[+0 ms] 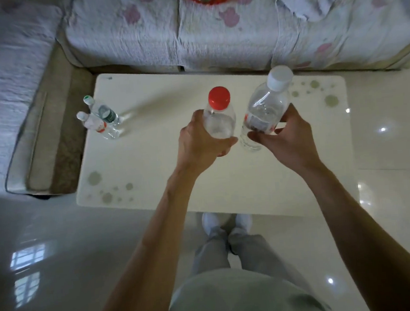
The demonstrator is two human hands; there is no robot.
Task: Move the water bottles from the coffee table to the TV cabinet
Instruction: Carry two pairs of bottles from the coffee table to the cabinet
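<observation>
A sofa with a quilted, pink-flowered cover was seen along the far side and round the left of the view, and a glossy tiled floor was spread below it. A pale coffee table, marked with greenish dots at two corners, was placed just in front of the sofa. A crumpled light cloth was laid on the sofa's right seat.

Both arms were stretched out over the table. The left hand was wrapped round the body of a red-capped bottle, which was held upright. The right hand was closed with thumb and fingers on the lower part of a white-capped bottle, which was tilted with its cap to the right. The two held bottles were kept just beside each other above the table's middle; whether their bases touched the top could not be told.

Two smaller bottles were left standing on the table's far left corner, close together: a green-capped bottle and, nearer, a red-labelled bottle.
</observation>
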